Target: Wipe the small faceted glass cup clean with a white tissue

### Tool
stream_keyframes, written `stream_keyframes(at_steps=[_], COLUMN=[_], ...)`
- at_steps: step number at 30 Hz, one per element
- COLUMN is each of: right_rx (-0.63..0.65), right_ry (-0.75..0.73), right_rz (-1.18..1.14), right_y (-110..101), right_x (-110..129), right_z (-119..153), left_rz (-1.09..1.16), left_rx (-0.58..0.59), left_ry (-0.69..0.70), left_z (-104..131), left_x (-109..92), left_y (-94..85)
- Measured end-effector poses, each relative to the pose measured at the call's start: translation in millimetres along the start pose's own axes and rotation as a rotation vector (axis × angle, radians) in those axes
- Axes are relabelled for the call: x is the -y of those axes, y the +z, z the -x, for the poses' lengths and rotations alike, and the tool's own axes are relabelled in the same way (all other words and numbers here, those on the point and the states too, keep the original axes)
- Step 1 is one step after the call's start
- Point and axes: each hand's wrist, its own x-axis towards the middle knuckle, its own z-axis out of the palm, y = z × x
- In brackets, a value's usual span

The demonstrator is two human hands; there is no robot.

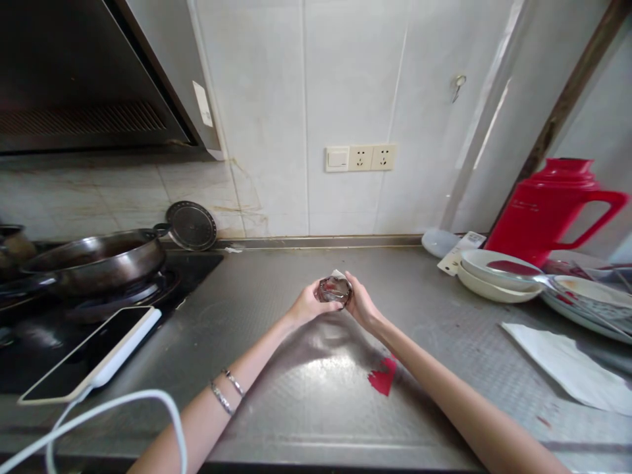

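Over the middle of the metal counter, both hands hold a small clear glass [335,293] with its round mouth facing me. My left hand [309,304] is closed around its left side, with the thumb across the near edge. On the other side, my right hand [361,301] is closed against the glass. A bit of white material [338,274] shows at the far rim; what it is I cannot tell. Below the hands, a torn red scrap [383,376] lies on the counter near my right forearm.
A steel pan [99,260] stands on the black stove [197,270] at left, with a phone [93,355] and white cable [133,396] in front. At right are stacked bowls [494,289], a red thermos [543,210] and a white napkin [567,365].
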Motion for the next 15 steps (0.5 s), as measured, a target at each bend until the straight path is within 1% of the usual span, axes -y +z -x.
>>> stream_keyframes(at_steps=[2,4,6,9,11,12,13,15], right_rx=[-0.001,-0.014,-0.018,-0.02,-0.033,-0.034,-0.036,-0.028], right_ry=[0.015,0.015,-0.004,-0.005,0.004,0.002,-0.011,-0.055], right_rz=[-0.013,-0.037,-0.065,-0.091,-0.112,-0.125,-0.134,-0.121], right_y=[0.7,0.9,1.9,6.5,10.9,12.8,14.2,14.5], right_x=[-1.1,-3.3,-7.0,-16.8,-25.4,-29.5,-33.0,-37.0], right_z=[-0.2,-1.6,-2.7,-0.6,2.9,4.5,5.6,5.4], left_rz=[-0.009,-0.065,-0.131,-0.25,-0.344,-0.38,-0.402,-0.402], left_rx=[-0.012,-0.039,-0.094,-0.248,-0.359,-0.39,-0.401,-0.376], left_ry=[-0.004,-0.008,0.017,0.072,0.077,0.069,0.061,0.062], left_z=[-0.3,-1.0,-1.3,-0.6,0.3,0.9,1.5,2.9], left_x=[5.1,12.4,19.6,26.2,26.7,26.1,25.1,22.9], left_y=[-0.7,-2.1,-3.5,-4.4,-4.4,-4.2,-3.9,-2.4])
